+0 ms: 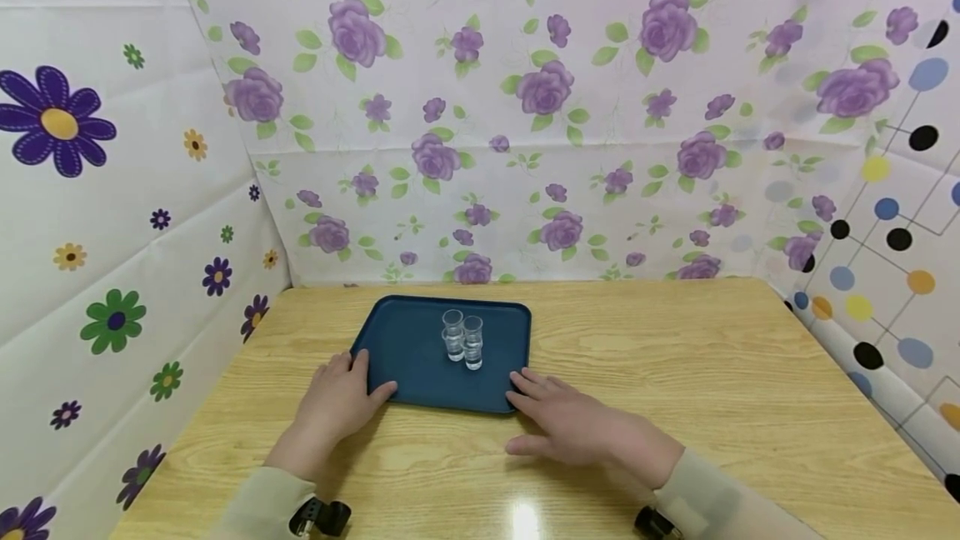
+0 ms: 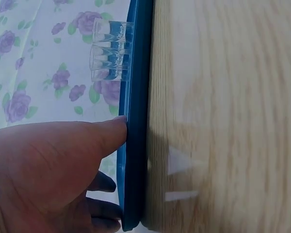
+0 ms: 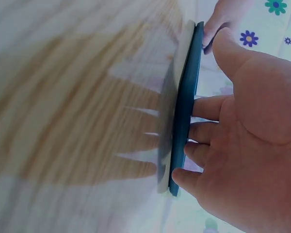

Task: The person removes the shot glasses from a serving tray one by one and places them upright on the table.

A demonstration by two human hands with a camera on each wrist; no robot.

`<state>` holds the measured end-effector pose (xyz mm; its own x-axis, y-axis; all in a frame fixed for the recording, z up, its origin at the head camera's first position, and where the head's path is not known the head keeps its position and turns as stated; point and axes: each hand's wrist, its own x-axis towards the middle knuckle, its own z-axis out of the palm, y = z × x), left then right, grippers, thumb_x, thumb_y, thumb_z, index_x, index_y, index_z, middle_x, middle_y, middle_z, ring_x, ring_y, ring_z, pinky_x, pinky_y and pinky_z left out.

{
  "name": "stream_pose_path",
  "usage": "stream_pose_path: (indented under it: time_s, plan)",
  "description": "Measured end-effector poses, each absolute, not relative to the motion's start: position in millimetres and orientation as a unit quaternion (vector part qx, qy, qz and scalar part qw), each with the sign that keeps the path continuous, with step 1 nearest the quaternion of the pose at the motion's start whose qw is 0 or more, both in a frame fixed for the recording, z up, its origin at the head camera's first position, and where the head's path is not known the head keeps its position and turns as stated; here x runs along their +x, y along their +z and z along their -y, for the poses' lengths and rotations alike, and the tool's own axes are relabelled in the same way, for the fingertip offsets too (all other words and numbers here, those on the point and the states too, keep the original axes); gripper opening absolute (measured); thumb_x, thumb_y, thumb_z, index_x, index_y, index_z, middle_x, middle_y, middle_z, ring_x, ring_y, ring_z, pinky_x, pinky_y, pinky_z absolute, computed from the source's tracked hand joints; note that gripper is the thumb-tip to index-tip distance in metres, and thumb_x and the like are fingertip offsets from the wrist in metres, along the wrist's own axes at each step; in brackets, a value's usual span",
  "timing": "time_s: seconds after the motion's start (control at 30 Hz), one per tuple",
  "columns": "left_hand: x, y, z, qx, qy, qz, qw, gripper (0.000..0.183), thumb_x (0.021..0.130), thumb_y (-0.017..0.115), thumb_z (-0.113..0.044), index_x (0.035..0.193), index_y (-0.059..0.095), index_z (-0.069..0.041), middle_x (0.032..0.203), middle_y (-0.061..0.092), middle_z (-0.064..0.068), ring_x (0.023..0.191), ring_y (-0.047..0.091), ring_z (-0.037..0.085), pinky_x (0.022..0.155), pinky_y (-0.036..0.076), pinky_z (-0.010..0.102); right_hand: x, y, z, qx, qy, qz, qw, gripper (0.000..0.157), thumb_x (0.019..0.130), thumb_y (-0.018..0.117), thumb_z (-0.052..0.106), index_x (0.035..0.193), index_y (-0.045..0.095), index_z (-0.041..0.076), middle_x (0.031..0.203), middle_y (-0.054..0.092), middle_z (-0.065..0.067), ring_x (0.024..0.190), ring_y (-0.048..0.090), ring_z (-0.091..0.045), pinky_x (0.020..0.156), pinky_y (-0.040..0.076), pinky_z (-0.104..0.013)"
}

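Observation:
A dark blue tray (image 1: 420, 373) lies flat on the wooden table, with two small clear glasses (image 1: 463, 340) upright side by side near its middle. My left hand (image 1: 352, 390) rests at the tray's near left corner. Its thumb (image 2: 109, 133) presses on the rim (image 2: 136, 121) and its fingers lie loosely along the left edge. My right hand (image 1: 558, 415) lies flat on the table with straight fingers (image 3: 203, 131); their tips touch the tray's near right edge (image 3: 184, 111). The glasses (image 2: 109, 51) also show in the left wrist view.
The wooden table (image 1: 675, 373) is closed in by flowered cloth walls on the left and back (image 1: 480, 123) and a dotted one on the right (image 1: 885, 273). Bare tabletop stretches right of the tray and in front of it.

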<state>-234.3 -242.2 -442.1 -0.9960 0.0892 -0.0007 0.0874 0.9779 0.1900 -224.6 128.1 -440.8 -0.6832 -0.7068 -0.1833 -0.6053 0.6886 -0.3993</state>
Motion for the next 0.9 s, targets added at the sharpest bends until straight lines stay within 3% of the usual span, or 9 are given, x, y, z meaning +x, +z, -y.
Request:
stream_pose_path:
  time_s: [0.9]
  plan:
    - [-234.6,-447.8,209.0,0.045,0.093,-0.994,-0.014,0.088,0.107,0.070,-0.054,0.161,0.046,0.012,0.156,0.046,0.043,0.149,0.044,0.056,0.129,0.029,0.068,-230.0,-437.9,-166.9,-0.345,-0.182,-0.906,0.166,0.083,0.110,0.056,0.063,0.169,0.044,0.005,0.182,0.024,-0.015,0.169,0.016,-0.038,0.135,0.021,-0.062]
